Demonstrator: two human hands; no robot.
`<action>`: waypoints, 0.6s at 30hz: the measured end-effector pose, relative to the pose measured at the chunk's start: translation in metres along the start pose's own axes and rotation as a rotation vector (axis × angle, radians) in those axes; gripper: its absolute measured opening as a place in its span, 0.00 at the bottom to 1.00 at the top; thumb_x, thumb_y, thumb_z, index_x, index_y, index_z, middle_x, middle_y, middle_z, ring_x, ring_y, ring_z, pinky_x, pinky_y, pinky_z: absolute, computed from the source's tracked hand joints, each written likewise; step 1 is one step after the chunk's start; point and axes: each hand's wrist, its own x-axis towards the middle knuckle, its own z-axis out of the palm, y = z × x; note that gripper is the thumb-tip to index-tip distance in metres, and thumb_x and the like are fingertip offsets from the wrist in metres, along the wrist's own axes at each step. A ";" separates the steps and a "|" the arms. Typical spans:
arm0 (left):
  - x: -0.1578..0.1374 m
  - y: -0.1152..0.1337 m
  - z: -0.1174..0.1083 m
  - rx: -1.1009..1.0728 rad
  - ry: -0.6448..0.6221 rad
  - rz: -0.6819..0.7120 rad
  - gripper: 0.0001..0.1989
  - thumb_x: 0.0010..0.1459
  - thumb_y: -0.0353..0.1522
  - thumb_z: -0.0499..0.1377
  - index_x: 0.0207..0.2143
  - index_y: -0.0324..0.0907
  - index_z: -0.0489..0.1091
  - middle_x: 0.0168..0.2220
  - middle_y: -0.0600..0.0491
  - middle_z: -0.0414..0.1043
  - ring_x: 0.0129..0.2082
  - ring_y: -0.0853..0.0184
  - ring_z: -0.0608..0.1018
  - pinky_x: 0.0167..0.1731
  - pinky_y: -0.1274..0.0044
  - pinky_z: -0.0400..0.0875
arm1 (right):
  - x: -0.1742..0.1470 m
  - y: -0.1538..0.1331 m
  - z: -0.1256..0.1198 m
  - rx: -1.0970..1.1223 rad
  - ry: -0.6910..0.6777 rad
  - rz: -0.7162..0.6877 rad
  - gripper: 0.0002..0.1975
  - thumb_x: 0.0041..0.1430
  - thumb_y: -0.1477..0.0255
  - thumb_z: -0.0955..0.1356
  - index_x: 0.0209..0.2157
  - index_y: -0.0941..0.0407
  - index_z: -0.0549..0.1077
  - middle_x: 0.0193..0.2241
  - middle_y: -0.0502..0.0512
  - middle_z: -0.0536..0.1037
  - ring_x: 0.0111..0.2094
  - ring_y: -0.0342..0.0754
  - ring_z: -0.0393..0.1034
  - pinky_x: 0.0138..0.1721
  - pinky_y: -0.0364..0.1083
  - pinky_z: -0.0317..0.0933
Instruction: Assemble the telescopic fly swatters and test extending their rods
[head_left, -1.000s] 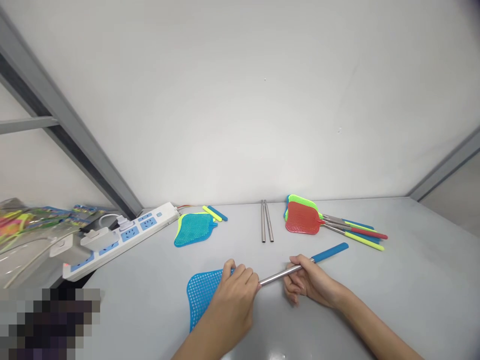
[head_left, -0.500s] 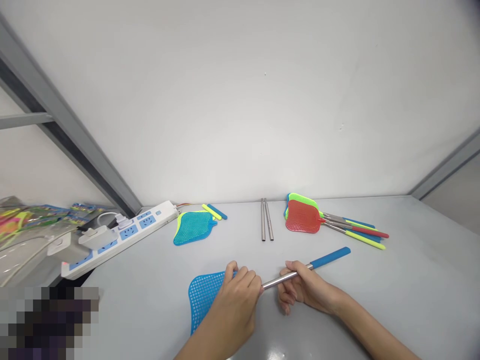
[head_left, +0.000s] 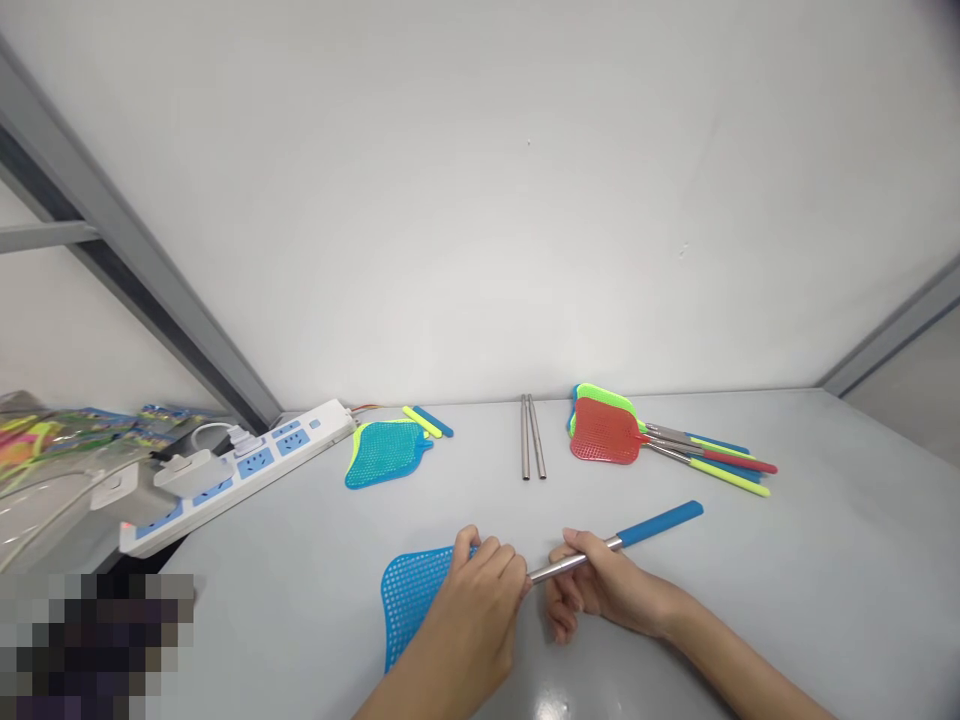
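Note:
A fly swatter lies across both of my hands near the front of the table, with a blue mesh head [head_left: 414,590], a metal rod [head_left: 553,570] and a blue grip [head_left: 660,522]. My left hand [head_left: 484,600] is closed around the neck, where the head meets the rod, and hides that joint. My right hand [head_left: 600,585] holds the rod just left of the blue grip, thumb on top and fingers curled beneath. The blue grip sticks out to the right past this hand, tilted slightly up.
Two metal tubes [head_left: 526,440] lie at the back middle. Several swatters [head_left: 606,432] are stacked at the back right. Loose swatter heads [head_left: 386,455] and two grips [head_left: 433,421] sit at the back left, beside a power strip [head_left: 285,455] with plugs. Plastic packaging [head_left: 97,430] is at far left.
My right hand has shifted slightly left along the rod, towards my left hand. My left hand stays closed on the neck, and the swatter has barely moved.

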 end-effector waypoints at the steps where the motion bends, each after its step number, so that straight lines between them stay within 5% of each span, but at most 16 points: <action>1: 0.000 0.000 0.000 0.001 -0.008 -0.001 0.10 0.47 0.18 0.44 0.23 0.41 0.56 0.23 0.55 0.59 0.27 0.68 0.62 0.38 0.68 0.52 | 0.000 0.001 0.000 0.006 -0.002 -0.004 0.25 0.55 0.56 0.52 0.16 0.58 0.61 0.14 0.52 0.65 0.20 0.48 0.64 0.29 0.49 0.55; 18: 0.002 0.009 0.006 -0.080 -0.039 -0.013 0.08 0.42 0.20 0.47 0.24 0.41 0.56 0.25 0.55 0.61 0.27 0.68 0.62 0.38 0.68 0.50 | 0.002 0.008 0.009 -0.066 -0.010 -0.004 0.24 0.55 0.58 0.51 0.13 0.57 0.55 0.11 0.51 0.63 0.15 0.44 0.62 0.24 0.47 0.57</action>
